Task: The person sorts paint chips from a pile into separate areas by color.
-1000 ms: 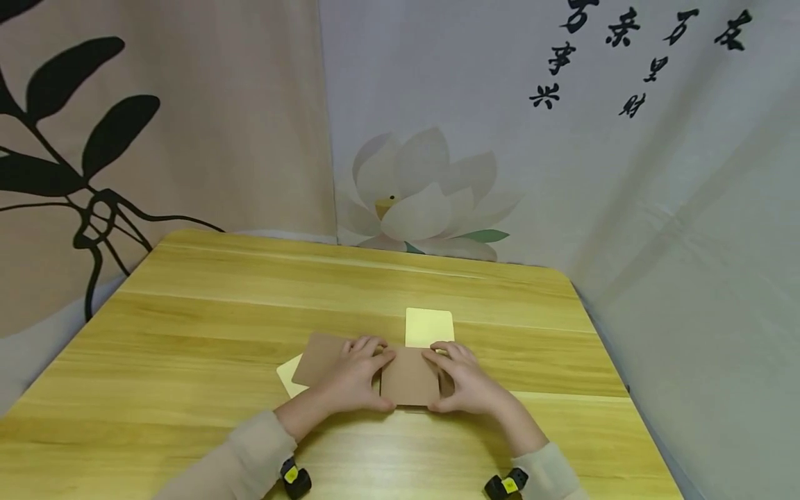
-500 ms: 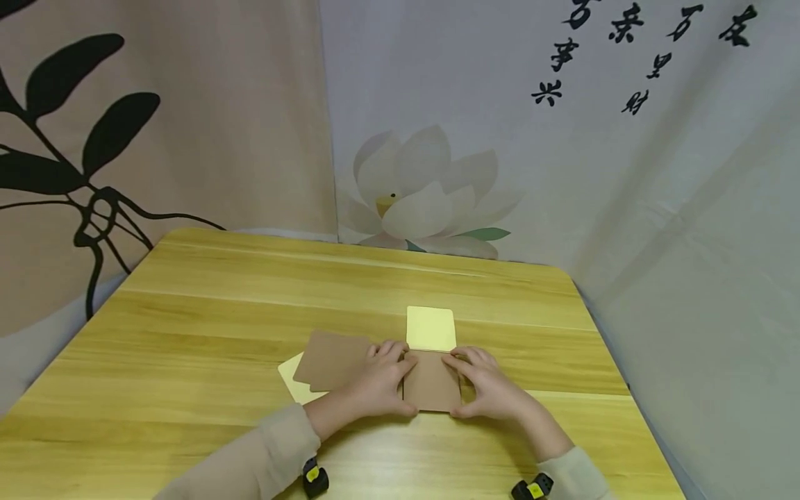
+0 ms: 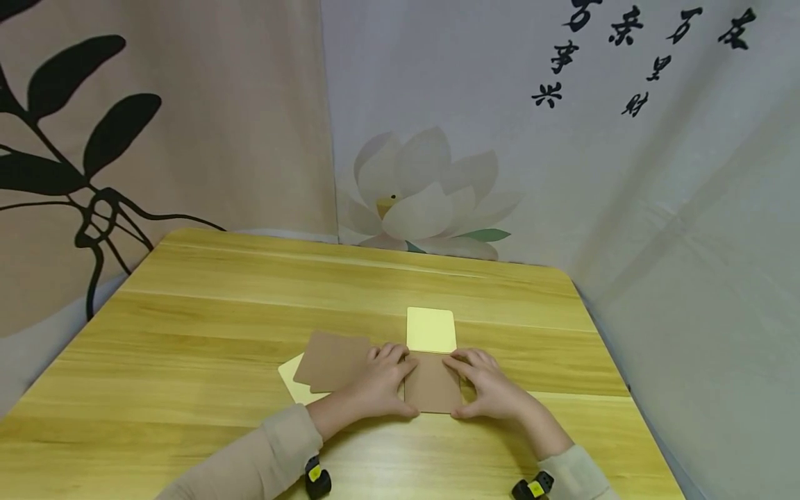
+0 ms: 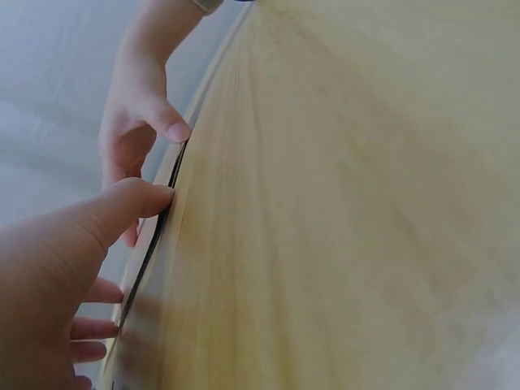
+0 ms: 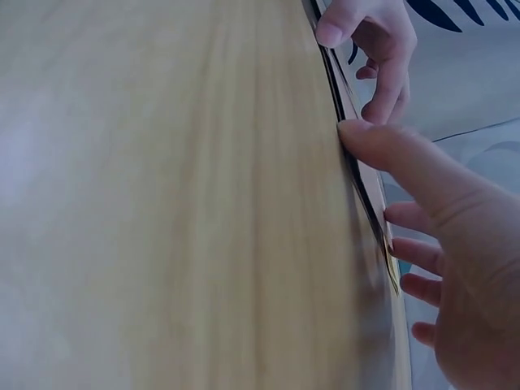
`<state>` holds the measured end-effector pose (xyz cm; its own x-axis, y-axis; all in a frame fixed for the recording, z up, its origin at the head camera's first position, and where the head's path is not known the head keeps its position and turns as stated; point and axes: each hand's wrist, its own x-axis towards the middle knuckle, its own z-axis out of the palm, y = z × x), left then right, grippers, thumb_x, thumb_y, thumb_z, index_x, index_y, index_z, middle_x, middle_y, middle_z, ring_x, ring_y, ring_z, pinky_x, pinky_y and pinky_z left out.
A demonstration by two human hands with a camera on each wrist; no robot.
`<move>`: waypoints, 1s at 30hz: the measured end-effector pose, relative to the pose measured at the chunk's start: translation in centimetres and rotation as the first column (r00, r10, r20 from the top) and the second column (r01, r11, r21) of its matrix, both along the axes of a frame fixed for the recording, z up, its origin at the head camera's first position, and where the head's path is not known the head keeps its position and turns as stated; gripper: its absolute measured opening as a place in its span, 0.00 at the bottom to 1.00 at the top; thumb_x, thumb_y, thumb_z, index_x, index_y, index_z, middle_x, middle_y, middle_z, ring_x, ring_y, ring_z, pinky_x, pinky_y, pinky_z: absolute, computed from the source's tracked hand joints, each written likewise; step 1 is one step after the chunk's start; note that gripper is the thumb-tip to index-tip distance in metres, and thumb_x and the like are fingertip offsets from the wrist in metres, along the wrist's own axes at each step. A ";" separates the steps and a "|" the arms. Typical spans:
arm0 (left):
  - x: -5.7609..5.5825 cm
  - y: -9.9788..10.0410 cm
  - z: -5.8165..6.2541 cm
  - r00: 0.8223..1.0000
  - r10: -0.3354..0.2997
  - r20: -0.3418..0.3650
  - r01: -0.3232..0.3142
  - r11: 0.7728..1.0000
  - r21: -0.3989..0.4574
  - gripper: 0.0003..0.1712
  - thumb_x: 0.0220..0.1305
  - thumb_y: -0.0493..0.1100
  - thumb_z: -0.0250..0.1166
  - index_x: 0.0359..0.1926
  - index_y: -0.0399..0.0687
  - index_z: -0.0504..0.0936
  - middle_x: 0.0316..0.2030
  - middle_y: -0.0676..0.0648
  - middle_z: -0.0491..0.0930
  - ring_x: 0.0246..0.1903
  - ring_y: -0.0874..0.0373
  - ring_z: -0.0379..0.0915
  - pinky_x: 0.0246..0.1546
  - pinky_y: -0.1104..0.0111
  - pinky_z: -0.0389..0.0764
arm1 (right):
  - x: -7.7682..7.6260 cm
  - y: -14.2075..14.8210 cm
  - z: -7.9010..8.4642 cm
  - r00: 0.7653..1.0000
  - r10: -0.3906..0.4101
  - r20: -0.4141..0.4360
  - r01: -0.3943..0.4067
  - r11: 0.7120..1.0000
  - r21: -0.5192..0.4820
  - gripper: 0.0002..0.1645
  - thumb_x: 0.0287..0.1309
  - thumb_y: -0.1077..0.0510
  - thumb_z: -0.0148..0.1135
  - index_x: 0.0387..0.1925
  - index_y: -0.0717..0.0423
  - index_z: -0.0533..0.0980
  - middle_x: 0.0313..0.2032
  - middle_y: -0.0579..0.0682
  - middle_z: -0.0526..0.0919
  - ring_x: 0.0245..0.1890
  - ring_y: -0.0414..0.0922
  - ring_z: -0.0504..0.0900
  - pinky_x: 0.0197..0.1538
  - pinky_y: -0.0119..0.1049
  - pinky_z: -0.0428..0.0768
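Observation:
A brown square card (image 3: 432, 383) lies flat near the table's front, directly before a pale yellow square card (image 3: 431, 330). My left hand (image 3: 382, 386) holds its left side, thumb at the near corner and fingertips toward the far corner. On the opposite side my right hand (image 3: 490, 386) grips it the same way, mirrored. Seen edge-on in the left wrist view, the card (image 4: 151, 253) shows a thin dark edge under both thumbs. The right wrist view shows that same dark line along the card (image 5: 355, 166).
Overlapping brown cards (image 3: 331, 360) lie left of the held card, partly behind the left hand. Beneath them a yellow card (image 3: 292, 377) sticks out. All rest on a wooden table (image 3: 187, 347). A printed curtain (image 3: 437, 83) hangs behind it.
Both hands have shifted the brown card to the right and slightly toward the front, lining it up below the yellow card. In the last half second they have hardly moved.

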<state>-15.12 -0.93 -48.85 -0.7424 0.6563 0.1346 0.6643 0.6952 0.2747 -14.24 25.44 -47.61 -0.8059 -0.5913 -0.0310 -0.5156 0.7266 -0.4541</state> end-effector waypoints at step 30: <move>-0.1 -1.5 -0.2 0.999 -0.019 0.026 0.016 0.995 0.101 0.50 0.40 0.71 0.71 0.62 0.49 0.75 0.62 0.44 0.66 0.61 0.47 0.57 0.54 0.49 0.57 | 0.7 -0.9 0.1 0.991 -0.067 -0.113 0.067 0.998 -0.008 0.53 0.40 0.35 0.73 0.67 0.50 0.67 0.66 0.55 0.63 0.66 0.52 0.55 0.64 0.56 0.51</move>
